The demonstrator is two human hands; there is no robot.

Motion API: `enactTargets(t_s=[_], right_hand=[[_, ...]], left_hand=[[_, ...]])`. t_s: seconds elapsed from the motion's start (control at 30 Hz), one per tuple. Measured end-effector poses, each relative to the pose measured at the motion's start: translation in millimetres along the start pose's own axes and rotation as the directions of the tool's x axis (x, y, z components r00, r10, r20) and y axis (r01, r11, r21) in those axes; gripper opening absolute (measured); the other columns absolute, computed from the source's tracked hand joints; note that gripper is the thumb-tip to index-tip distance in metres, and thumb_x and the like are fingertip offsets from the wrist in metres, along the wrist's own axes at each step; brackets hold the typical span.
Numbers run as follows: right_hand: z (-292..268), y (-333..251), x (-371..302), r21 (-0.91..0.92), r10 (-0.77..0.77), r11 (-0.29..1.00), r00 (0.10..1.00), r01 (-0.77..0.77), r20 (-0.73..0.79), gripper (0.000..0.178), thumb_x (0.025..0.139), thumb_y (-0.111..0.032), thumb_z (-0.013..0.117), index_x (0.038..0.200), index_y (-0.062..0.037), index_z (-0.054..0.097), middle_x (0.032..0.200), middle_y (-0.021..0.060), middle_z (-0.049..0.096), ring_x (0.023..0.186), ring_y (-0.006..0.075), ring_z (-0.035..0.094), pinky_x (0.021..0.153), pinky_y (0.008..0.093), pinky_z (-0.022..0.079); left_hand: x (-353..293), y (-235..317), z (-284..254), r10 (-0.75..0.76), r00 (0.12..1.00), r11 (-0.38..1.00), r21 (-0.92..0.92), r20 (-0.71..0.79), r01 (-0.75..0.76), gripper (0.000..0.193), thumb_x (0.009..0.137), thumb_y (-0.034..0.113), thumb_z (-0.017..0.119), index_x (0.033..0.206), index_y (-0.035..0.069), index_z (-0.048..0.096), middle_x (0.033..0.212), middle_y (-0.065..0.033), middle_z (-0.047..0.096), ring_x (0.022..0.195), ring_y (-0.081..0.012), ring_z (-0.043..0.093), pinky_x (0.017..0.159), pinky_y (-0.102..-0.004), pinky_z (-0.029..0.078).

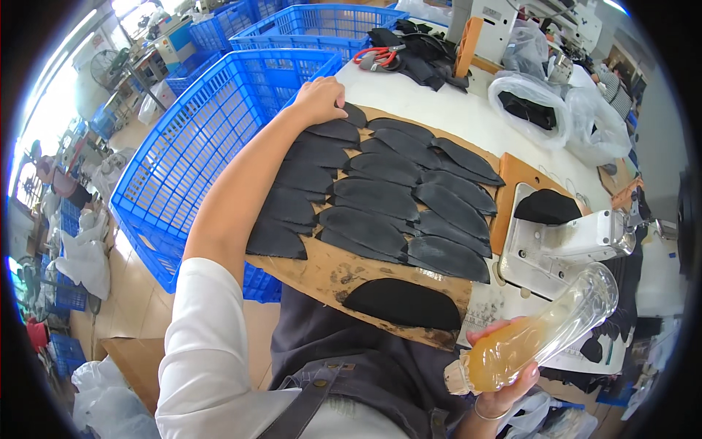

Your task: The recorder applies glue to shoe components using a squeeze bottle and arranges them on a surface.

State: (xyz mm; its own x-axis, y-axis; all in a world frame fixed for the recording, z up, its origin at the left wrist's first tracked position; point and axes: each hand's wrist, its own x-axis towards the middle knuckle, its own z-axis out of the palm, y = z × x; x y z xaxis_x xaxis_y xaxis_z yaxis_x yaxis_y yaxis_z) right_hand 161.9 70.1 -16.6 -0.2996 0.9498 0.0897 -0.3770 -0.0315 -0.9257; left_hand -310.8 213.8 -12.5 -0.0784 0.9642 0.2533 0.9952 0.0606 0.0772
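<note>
My left hand [319, 100] reaches to the far left corner of a brown cardboard sheet [314, 274]. Its fingers are curled closed at the edge of a dark, curved, leaf-shaped piece [355, 115], and the fingertips are partly hidden. Overlapping rows of similar black pieces [376, 196] cover the board. One matte black piece [402, 304] lies apart near the front edge. At the lower right, my right hand [512, 388] is closed around a clear bottle [512, 351] with amber liquid in it. The bottle is tilted, its pale wrapped neck pointing down to the left.
Blue plastic crates [197, 139] stand left of and behind the board. To the right is a white sewing machine [570, 245] with a black piece [545, 207] on it. Red-handled scissors [378, 57], black scraps [424, 62] and a plastic bag [528, 110] lie at the back of the white table.
</note>
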Motion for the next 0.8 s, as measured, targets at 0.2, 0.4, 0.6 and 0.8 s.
enactTargets(t_s=[0.2,0.4,0.6,0.8], right_hand=[[-5.5,-4.1,-7.5,0.011,0.018,1.0,1.0,-0.018,0.02,0.071,0.079,-0.056,0.046,0.124,-0.0023,0.034,0.1,0.0172,0.05,0.084,0.0278,0.057,0.075,0.0408,0.051],[5.8,5.2,9.6,-0.026,-0.129,0.991,0.991,0.128,-0.026,0.073,0.071,-0.047,0.062,0.123,-0.004,0.035,0.107,0.0192,0.049,0.095,0.0304,0.054,0.082,0.0413,0.047],[69.6,22.5,45.8,-0.064,-0.233,0.962,0.919,0.266,0.319,0.071,0.067,-0.031,0.073,0.123,-0.0055,0.037,0.114,0.0196,0.047,0.107,0.0291,0.048,0.092,0.0419,0.041],[99.7,53.8,56.4,-0.35,-0.306,0.724,0.732,0.594,0.609,0.067,0.074,-0.029,0.069,0.126,-0.0047,0.034,0.115,0.02,0.048,0.103,0.0285,0.05,0.088,0.0403,0.041]], left_hand=[[-34.3,15.8,-29.3,-0.131,0.976,0.964,0.208,-0.175,0.167,0.041,0.074,0.026,0.068,0.104,0.007,0.048,0.106,-0.0117,0.052,0.104,-0.0301,0.049,0.084,-0.0422,0.04],[-153.8,122.3,-53.8,0.351,0.882,0.856,-0.274,-0.316,-0.439,0.007,0.077,0.013,0.06,0.08,0.006,0.06,0.075,-0.0089,0.056,0.072,-0.0275,0.055,0.066,-0.038,0.044],[-241.1,161.8,-11.1,0.333,0.854,0.794,-0.37,-0.399,-0.483,0.024,0.064,0.007,0.069,0.088,0.005,0.064,0.086,-0.0081,0.062,0.076,-0.0226,0.061,0.066,-0.033,0.05],[-249.9,157.6,4.6,0.291,0.802,0.775,-0.362,-0.522,-0.517,0.02,0.066,0.006,0.066,0.085,0.002,0.064,0.09,-0.0091,0.063,0.081,-0.0214,0.063,0.066,-0.0305,0.053]])
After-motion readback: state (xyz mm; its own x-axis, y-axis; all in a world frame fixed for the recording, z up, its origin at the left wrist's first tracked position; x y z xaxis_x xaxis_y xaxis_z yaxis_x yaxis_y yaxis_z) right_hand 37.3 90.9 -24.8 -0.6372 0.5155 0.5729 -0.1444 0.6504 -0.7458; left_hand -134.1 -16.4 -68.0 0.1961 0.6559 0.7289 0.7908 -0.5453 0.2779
